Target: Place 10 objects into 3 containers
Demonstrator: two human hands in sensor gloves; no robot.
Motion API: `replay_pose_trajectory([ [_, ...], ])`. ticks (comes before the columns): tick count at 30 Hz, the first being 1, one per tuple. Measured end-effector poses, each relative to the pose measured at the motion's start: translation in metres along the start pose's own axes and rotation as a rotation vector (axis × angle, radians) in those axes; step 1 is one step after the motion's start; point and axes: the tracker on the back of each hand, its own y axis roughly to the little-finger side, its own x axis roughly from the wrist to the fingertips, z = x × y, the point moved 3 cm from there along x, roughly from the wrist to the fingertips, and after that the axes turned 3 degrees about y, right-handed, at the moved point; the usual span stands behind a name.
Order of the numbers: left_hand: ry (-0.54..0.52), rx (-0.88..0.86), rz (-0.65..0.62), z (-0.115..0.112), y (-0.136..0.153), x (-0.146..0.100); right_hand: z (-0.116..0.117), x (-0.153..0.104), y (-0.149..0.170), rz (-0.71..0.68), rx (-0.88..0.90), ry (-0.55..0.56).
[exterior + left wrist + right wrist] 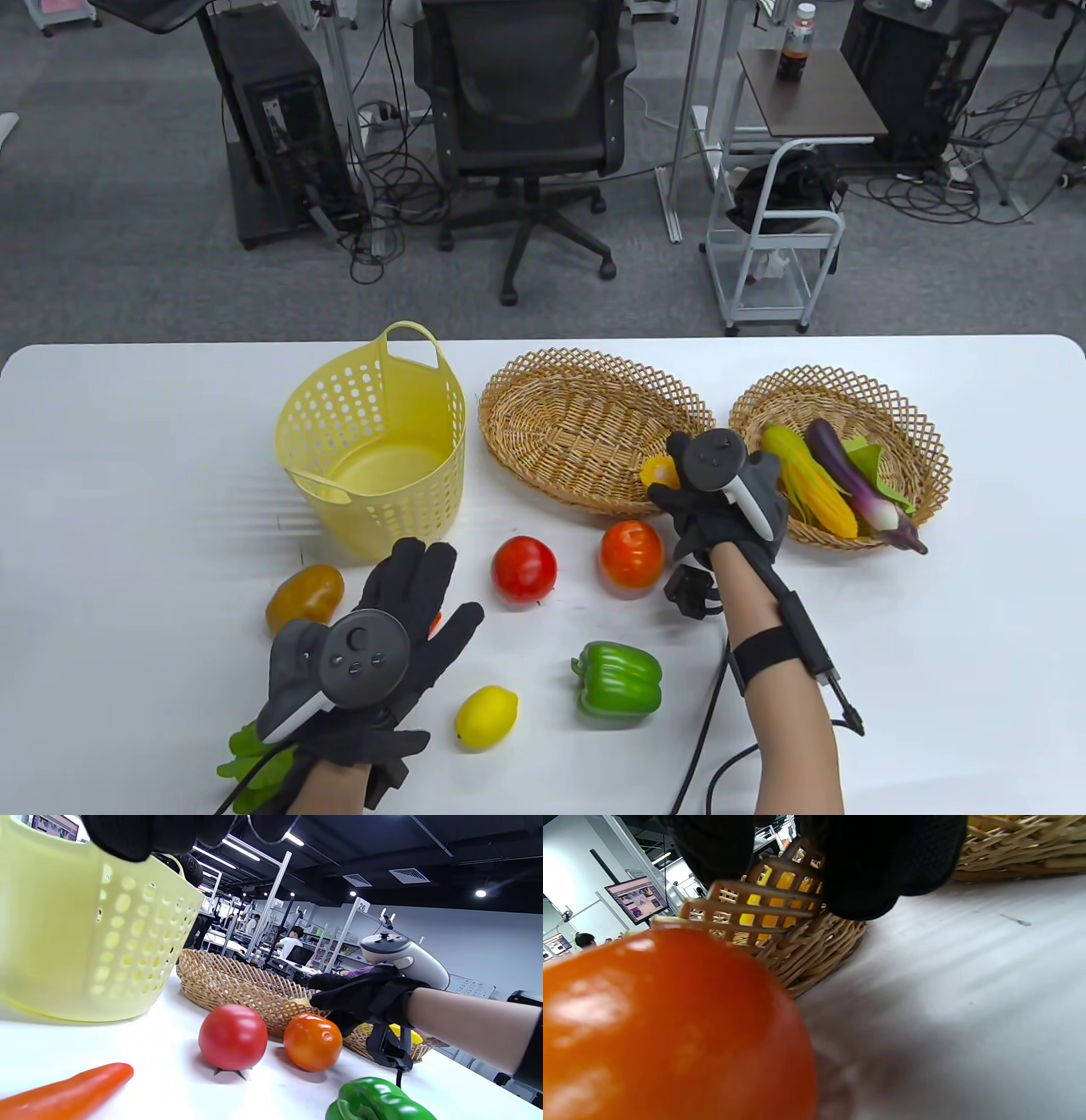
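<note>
My right hand (672, 486) reaches over the near right rim of the oval wicker basket (585, 424) and holds a small yellow fruit (657, 468) just inside it. In the right wrist view the yellow shows through the rim lattice (772, 899) under my fingers (861, 866). My left hand (428, 594) is open with its fingers spread over an orange carrot (63, 1090). The yellow plastic basket (373, 441) holds nothing. The round wicker basket (929, 475) holds a corn cob (806, 488), an eggplant (853, 484) and a green leaf.
On the table lie a red tomato (523, 570), an orange tomato (631, 553), a green pepper (618, 679), a lemon (485, 716), a brownish potato (305, 594) and lettuce (254, 755) under my left wrist.
</note>
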Motion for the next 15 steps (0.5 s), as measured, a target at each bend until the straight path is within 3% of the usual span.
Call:
replay_pose_trajectory([
  [10, -0.018, -0.011, -0.008, 0.004, 0.0, -0.003, 0.002, -0.004, 0.001, -0.016, -0.018, 0.02],
  [15, -0.04, -0.024, -0.024, 0.009, -0.001, -0.008, -0.011, -0.022, 0.0, -0.072, -0.026, 0.062],
])
